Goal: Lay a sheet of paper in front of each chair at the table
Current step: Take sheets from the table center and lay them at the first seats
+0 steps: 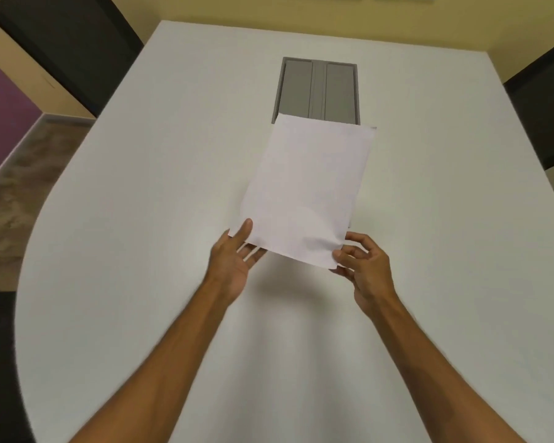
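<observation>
Paper is the concern, but the white table [141, 203] comes first by size: it fills most of the frame, its rounded end nearest the camera and no sheet lying flat on it anywhere in view. Dark chair backs show at the upper left [77, 49] and at the right edge [544, 103]. A grey hatch [317, 89] is let into the tabletop at upper centre.

Smaller again are the sheets of paper [307, 190], held at centre frame above the table, their far edge overlapping the near edge of the hatch. A second corner peeks out at the upper right of the top sheet, so this looks like more than one.

The left hand [234, 263] supports the near left corner, thumb on top and fingers spread beneath. The right hand [363, 266] pinches the near right corner between thumb and fingertips.

To do the step well, I judge the right thumb should slide only the top sheet free while the left steadies the rest, then lay it square before a chair.

No writing, brand or label can be read.
</observation>
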Motion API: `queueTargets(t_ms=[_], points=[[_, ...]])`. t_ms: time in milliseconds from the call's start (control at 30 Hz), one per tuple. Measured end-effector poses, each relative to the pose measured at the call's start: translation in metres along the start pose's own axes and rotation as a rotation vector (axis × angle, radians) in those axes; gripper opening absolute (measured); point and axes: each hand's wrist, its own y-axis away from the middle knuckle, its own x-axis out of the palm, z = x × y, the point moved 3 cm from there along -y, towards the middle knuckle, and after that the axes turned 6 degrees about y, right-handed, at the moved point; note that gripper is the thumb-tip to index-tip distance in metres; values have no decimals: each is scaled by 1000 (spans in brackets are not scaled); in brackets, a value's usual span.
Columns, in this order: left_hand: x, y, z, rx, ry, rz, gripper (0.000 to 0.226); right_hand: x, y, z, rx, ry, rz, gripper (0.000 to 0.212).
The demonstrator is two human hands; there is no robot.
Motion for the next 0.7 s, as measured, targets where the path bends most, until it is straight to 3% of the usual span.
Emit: queueTargets(t_ms=[67, 167, 333, 567, 700], points=[[-1, 22, 14, 8, 30, 12, 48, 15, 20, -9, -10, -17, -17, 34], [-11, 44, 25, 79, -43, -69, 34, 36, 49, -25, -9, -29, -19, 34], [-47, 67, 9, 167, -143, -146, 34, 59, 82, -49, 68, -78, 82, 31], [-140, 98, -34, 143, -349, -129, 29, 65, 71, -47, 152, -212, 90, 24], [-194, 114, -53, 99, -432, -142, 28, 69, 60, -52, 161, -85, 108, 20]])
